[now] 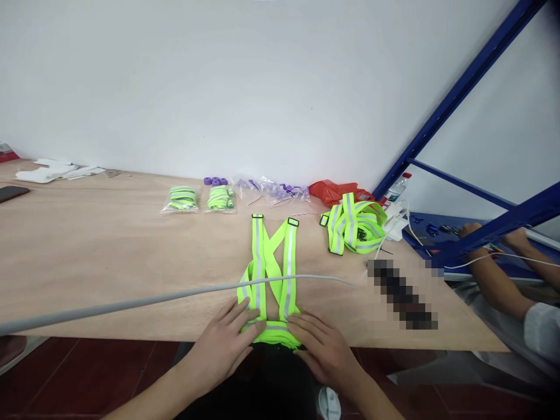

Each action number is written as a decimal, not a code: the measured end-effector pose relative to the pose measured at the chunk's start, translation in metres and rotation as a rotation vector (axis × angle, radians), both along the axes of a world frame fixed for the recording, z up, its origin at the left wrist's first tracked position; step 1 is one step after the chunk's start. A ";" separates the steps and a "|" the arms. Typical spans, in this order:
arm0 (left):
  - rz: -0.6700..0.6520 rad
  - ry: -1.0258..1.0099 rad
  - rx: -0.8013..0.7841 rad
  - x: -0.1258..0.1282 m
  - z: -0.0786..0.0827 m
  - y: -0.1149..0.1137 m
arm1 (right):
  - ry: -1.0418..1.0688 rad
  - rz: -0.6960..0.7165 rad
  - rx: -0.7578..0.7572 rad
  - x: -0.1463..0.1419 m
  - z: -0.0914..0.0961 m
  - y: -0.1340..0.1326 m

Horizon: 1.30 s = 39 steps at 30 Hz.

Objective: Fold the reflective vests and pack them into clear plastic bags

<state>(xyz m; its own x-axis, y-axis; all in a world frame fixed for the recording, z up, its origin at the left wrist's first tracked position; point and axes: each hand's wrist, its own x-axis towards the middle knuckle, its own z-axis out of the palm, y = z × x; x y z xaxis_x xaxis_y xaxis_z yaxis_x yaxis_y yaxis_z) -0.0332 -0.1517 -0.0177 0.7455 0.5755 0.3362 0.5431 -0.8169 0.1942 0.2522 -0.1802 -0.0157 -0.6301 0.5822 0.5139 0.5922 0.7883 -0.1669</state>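
Note:
A neon yellow-green reflective harness vest (275, 268) lies at the table's near edge, its two grey-striped straps running away from me and crossing, black buckles at the far ends. My left hand (230, 335) holds the left side of its bunched near end, fingers on top and thumb low by the edge. On the right side my right hand (321, 344) grips the same bunched band, its fingers close together over the fabric. The undersides of both hands are hidden. A pale cable (184, 294) passes in front of the straps.
Two bagged vests (182, 198), purple rolls (215, 181) and clear plastic bags (275, 189) lie toward the wall. A heap of similar straps (356, 224) sits right, beside a red bag (335, 191) and bottle (398, 188). A blue frame (464, 93) stands right; another person's arms (494, 280) show beyond.

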 end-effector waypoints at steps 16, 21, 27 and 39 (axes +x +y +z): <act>0.168 -0.136 -0.153 0.016 0.014 0.062 | -0.047 -0.138 -0.433 -0.006 0.033 0.069; 0.199 -0.176 -0.206 0.019 0.008 0.063 | -0.115 -0.289 -0.331 -0.005 0.018 0.060; 0.157 -0.100 0.021 0.021 0.008 0.064 | -0.061 -0.396 -0.001 -0.009 -0.006 0.046; 0.004 -0.030 -0.141 0.009 0.009 0.051 | -0.169 -0.225 -0.060 -0.008 -0.010 0.013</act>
<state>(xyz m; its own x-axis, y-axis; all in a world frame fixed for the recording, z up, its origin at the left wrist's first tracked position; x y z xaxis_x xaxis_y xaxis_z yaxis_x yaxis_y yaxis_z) -0.0243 -0.1008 -0.0090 0.7339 0.6216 0.2738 0.5386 -0.7782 0.3231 0.2445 -0.1675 -0.0261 -0.5558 0.7431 0.3728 0.7743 0.6259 -0.0933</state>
